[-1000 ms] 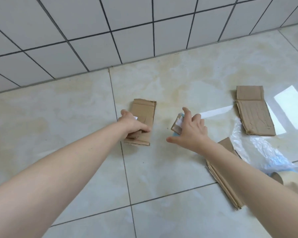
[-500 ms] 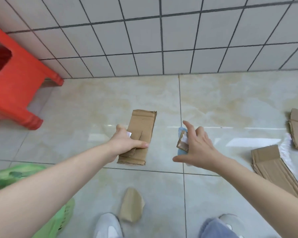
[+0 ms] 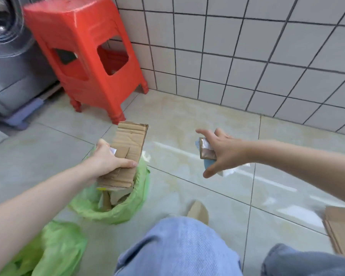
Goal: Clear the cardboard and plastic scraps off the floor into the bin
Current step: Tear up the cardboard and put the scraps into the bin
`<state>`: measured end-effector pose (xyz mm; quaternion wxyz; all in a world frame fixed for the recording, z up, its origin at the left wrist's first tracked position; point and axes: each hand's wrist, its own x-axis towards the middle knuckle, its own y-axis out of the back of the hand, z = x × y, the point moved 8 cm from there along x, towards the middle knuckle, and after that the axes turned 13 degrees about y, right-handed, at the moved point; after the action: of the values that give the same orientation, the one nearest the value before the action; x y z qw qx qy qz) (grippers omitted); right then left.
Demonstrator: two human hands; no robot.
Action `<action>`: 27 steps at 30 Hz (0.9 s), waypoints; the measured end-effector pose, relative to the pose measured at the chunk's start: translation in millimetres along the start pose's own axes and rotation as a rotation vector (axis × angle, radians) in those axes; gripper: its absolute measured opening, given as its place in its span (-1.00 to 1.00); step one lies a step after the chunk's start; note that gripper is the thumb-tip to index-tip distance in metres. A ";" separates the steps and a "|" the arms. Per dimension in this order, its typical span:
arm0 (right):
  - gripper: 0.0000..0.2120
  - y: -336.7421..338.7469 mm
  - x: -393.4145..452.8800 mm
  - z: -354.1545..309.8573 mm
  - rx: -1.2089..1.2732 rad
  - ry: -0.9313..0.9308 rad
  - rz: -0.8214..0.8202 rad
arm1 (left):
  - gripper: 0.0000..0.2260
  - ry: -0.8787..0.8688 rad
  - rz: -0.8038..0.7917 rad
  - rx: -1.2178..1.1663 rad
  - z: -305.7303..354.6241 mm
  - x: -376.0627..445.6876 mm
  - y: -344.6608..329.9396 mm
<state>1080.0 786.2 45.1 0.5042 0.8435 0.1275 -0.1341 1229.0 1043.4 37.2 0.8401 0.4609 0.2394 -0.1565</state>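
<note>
My left hand (image 3: 108, 160) grips a folded brown cardboard piece (image 3: 127, 148) and holds it right above the bin, a green plastic bag (image 3: 127, 208) whose open mouth shows cardboard scraps inside. My right hand (image 3: 223, 152) holds a small bundle of cardboard, white paper and blue plastic scraps (image 3: 206, 154) in the air over the floor, to the right of the bin. A small cardboard scrap (image 3: 198, 211) lies on the floor by my knee. Another corrugated cardboard sheet (image 3: 341, 226) lies at the right edge.
A red plastic stool (image 3: 88, 56) stands against the tiled wall behind the bin, with a grey washing machine (image 3: 10, 62) to its left. A second green bag (image 3: 48, 250) sits at the lower left. My jeans-clad knees (image 3: 179, 250) fill the bottom.
The view has swung left toward the stool and bin. Both hands carried their scraps off the floor; my left hand now holds the cardboard over the green bag.
</note>
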 end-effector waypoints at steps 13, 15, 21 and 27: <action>0.06 -62.5 100.5 -125.0 0.022 0.174 -0.057 | -0.22 0.213 0.047 0.809 -121.5 22.2 59.3; 0.05 -68.2 110.8 -133.3 0.014 0.184 -0.048 | -0.33 0.192 0.125 0.993 -117.3 25.9 63.4; -0.02 -79.5 121.0 -132.2 -0.057 0.192 -0.053 | -0.30 0.218 0.158 1.352 -96.0 48.3 60.9; -0.34 -94.0 127.3 -120.8 -0.027 0.127 -0.119 | -0.50 0.249 -0.009 1.374 -78.4 64.7 16.4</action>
<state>1177.5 946.4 -21.8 0.4977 0.8343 0.2109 -0.1081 1270.8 1115.9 -22.7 0.3239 0.9014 0.1826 -0.2220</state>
